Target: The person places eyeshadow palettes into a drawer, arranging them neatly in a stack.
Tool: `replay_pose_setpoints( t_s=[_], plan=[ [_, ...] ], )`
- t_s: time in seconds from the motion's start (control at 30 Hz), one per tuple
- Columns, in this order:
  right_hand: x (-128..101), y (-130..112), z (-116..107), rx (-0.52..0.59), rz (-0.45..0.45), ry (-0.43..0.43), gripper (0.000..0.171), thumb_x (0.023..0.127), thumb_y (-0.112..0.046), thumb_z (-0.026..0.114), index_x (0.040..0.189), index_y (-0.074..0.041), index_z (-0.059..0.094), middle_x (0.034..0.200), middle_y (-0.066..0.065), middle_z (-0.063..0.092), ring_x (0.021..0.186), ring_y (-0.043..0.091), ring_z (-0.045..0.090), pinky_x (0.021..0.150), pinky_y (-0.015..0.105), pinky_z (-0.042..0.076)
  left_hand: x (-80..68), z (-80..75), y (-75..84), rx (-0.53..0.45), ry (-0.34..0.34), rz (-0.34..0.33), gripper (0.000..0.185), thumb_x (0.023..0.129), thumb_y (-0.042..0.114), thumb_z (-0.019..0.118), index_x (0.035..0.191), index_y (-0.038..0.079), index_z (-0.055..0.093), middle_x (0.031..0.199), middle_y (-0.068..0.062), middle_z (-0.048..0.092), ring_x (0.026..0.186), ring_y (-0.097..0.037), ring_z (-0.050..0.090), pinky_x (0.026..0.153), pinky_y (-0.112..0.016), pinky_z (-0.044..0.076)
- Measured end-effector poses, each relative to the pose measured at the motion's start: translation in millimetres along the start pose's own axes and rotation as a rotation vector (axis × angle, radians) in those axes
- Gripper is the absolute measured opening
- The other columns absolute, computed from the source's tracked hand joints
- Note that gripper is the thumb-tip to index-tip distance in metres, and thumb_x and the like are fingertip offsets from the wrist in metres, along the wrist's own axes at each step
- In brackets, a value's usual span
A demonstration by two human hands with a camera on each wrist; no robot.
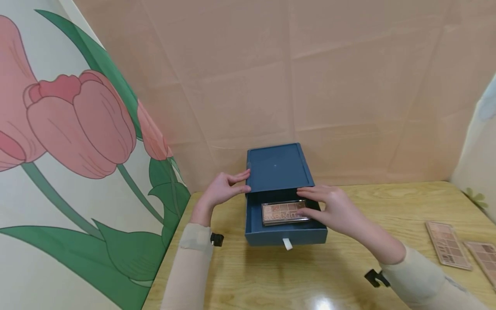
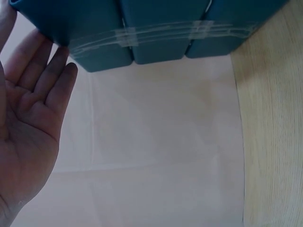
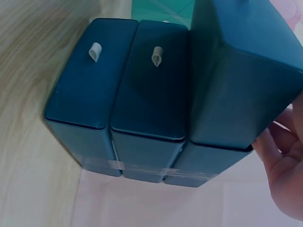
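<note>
A dark blue drawer box (image 1: pixel 277 165) stands on the table, its top drawer (image 1: pixel 271 237) pulled out toward me. Inside that drawer lies an eyeshadow palette (image 1: pixel 280 213) with a clear lid and lettering. My left hand (image 1: pixel 224 188) is at the box's upper left side, fingers fairly straight, fingertips at its edge. Over the right wall of the open drawer is my right hand (image 1: pixel 333 206); its thumb overlaps the palette's right end, and its fingers extend toward the top's front edge. Two closed drawers (image 3: pixel 83 80) show in the right wrist view, with white pull tabs.
Two more eyeshadow palettes, a nearer-left one (image 1: pixel 448 245) and one (image 1: pixel 484 260) at the frame's edge, lie on the wooden table (image 1: pixel 391 206) to the right. Clear tape (image 2: pixel 161 32) runs around the stacked drawer units. A tulip-printed wall covering (image 1: pixel 81 120) stands on the left.
</note>
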State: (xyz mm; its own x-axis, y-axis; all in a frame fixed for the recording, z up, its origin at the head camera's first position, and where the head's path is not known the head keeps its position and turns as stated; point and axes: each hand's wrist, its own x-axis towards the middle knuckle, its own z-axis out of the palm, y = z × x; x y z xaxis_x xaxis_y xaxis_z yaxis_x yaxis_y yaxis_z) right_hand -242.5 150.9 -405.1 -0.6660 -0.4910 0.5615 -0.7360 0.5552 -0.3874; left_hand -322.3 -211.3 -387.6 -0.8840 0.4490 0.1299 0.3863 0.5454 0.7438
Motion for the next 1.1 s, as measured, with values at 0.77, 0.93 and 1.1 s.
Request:
replay_pose_setpoints(
  t_s=[0.77, 0.93, 1.1],
  plan=[
    [-44, 48, -13, 0.317, 0.198, 0.212, 0.053, 0.093, -0.001, 0.083, 0.144, -0.010, 0.071, 0.142, 0.018, 0.068, 0.108, -0.004, 0.070, 0.081, 0.013, 0.054, 1.6, -4.4, 3.8, -0.003, 0.016, 0.000, 0.058, 0.097, 0.046, 0.080, 0.146, 0.019, 0.066, 0.153, 0.013, 0.057, 0.048, -0.019, 0.037, 0.053, -0.033, 0.030],
    [-64, 65, -22, 0.294, 0.271, 0.208, 0.052, 0.096, -0.005, 0.081, 0.147, -0.011, 0.068, 0.142, 0.020, 0.067, 0.106, -0.006, 0.069, 0.079, 0.014, 0.055, -0.5, -2.7, 2.2, -0.023, 0.012, -0.014, 0.058, 0.095, 0.044, 0.082, 0.145, 0.018, 0.067, 0.152, 0.014, 0.058, 0.089, -0.025, 0.071, 0.057, -0.033, 0.034],
    [-98, 96, -43, 0.256, 0.465, 0.154, 0.053, 0.103, -0.022, 0.077, 0.153, -0.011, 0.062, 0.146, 0.020, 0.064, 0.103, -0.014, 0.064, 0.073, 0.015, 0.055, -1.9, -0.1, 0.9, -0.029, 0.004, -0.006, 0.059, 0.096, 0.044, 0.082, 0.146, 0.017, 0.066, 0.154, 0.011, 0.057, 0.103, -0.034, 0.072, 0.058, -0.032, 0.034]
  ],
)
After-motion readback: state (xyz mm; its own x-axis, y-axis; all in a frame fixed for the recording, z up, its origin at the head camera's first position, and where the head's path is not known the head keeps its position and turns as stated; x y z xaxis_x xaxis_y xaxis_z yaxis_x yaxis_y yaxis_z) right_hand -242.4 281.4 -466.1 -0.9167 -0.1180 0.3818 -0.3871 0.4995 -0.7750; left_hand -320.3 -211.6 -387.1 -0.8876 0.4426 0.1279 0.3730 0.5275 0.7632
